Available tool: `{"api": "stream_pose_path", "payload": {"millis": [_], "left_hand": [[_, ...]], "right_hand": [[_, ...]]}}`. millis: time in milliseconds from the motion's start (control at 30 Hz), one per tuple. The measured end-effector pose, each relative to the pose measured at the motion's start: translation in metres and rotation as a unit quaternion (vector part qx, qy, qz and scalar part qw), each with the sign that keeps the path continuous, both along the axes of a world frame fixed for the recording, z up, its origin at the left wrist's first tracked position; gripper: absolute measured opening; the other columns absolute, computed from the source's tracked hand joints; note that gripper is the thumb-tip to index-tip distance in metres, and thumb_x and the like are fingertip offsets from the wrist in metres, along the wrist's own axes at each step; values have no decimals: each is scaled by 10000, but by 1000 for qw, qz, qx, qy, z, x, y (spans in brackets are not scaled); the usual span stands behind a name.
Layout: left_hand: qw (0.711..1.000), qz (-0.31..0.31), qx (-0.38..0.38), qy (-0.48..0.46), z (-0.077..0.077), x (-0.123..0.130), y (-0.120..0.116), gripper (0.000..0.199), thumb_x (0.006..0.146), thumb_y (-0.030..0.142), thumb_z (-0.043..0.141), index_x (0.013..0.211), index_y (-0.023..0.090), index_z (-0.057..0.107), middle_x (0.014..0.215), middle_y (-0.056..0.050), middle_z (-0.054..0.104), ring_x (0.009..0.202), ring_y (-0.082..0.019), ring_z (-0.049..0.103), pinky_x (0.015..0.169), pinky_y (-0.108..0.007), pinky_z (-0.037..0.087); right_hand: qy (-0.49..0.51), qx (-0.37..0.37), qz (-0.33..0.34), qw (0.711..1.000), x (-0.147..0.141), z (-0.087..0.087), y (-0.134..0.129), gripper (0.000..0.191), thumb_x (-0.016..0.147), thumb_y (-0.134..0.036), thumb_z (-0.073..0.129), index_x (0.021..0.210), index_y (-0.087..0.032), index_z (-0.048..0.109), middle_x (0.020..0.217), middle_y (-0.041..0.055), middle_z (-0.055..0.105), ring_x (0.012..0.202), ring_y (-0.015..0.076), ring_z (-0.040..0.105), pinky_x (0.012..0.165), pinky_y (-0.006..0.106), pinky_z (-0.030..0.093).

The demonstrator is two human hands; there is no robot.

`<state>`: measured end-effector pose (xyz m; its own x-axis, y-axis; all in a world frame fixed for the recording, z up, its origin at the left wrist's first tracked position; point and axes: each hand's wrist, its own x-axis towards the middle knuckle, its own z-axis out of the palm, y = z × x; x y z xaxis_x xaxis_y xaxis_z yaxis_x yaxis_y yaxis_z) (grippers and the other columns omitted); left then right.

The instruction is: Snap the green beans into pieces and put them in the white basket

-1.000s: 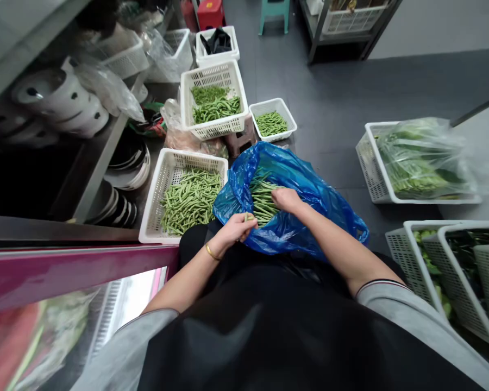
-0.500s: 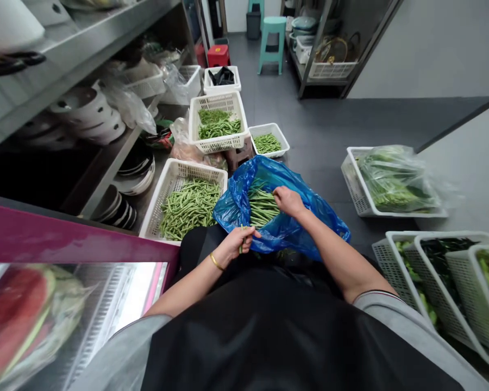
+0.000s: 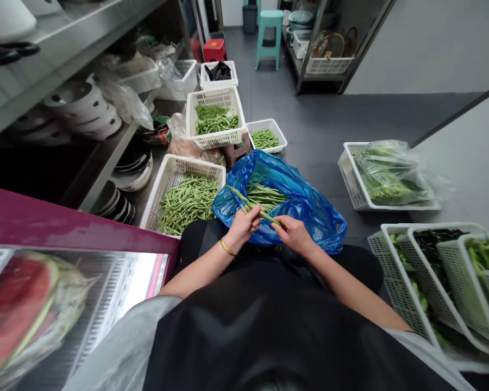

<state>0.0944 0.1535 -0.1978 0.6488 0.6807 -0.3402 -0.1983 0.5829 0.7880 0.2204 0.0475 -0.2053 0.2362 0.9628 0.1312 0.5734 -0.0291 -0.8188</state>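
A long green bean stretches between my two hands, over the near edge of a blue plastic bag. My left hand, with a gold bangle at the wrist, is closed round its middle; a short piece of bean also shows by those fingers. My right hand pinches the bean's right end. More long green beans lie inside the open bag. Left of the bag stands a white basket heaped with bean pieces.
Beyond the bag are another white basket of beans and a small white tray with beans. Bagged greens fill a crate at right, near several crates of vegetables. A metal shelf runs along the left.
My right hand has come out of the bag towards my left hand, and a long bean is now held between both. The view has shifted slightly.
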Motion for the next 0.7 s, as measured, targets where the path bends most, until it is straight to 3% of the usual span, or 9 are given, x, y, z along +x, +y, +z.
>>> {"api": "stream_pose_path", "payload": {"millis": [67,133,233,333,400,500,533,633,700], "left_hand": [[999,5,36,21,0,-4,-1,382,639,454,717,729,109,581,417,86,375,334,-12,282,344,-166,188],[997,19,67,28,1,-6,-5,400,632,473,709,750,107,599,436,75,412,340,-15,292,348,-177,189],[994,21,102,30,4,-8,-16,429,640,502,690,794,107,617,444,63,434,359,-25,320,365,-190,196],[994,-25,107,21,6,-12,-26,442,660,534,662,768,109,606,411,67,399,355,-29,318,374,-194,187],[993,-81,85,8,7,-16,-29,447,660,547,654,722,110,583,419,61,408,338,-24,296,365,-193,170],[981,-190,36,2,7,-21,-29,412,643,504,685,742,122,565,409,82,368,316,-18,234,344,-185,131],[975,-221,24,5,7,-22,-28,396,633,477,703,763,131,563,398,96,331,313,-17,208,339,-181,116],[952,-302,15,38,5,-24,-27,350,629,437,720,730,146,553,378,111,253,310,-18,167,332,-181,86],[938,-337,36,76,4,-26,-26,353,659,463,696,651,144,545,367,91,262,307,-20,176,332,-195,79]], "right_hand": [[-86,-32,47,995,2,7,0,228,837,-343,455,821,-182,615,830,90,680,793,192,636,760,307,479],[-68,-80,50,993,3,9,2,255,844,-356,434,759,-186,604,713,62,653,692,167,613,698,280,469],[146,-80,-43,985,10,2,8,308,818,-466,450,661,-210,517,441,-39,448,443,126,478,509,253,438],[351,19,-151,924,24,-4,10,383,772,-590,459,653,-227,444,400,-84,323,386,108,410,449,244,423],[374,-5,-105,921,34,-1,4,393,742,-598,514,682,-211,479,464,-55,444,476,118,504,524,263,467],[315,-165,72,932,39,13,-8,354,671,-475,666,823,-166,586,664,8,626,657,147,604,646,289,494],[301,-193,98,929,39,19,-9,381,663,-435,683,909,-157,598,713,14,646,669,143,609,648,282,491],[306,-145,67,938,32,37,-2,515,708,-397,641,1147,-151,533,708,-17,630,572,98,574,572,240,464],[301,-107,80,944,25,47,7,567,690,-362,667,1193,-154,508,632,-57,587,510,78,532,518,213,439]]}}
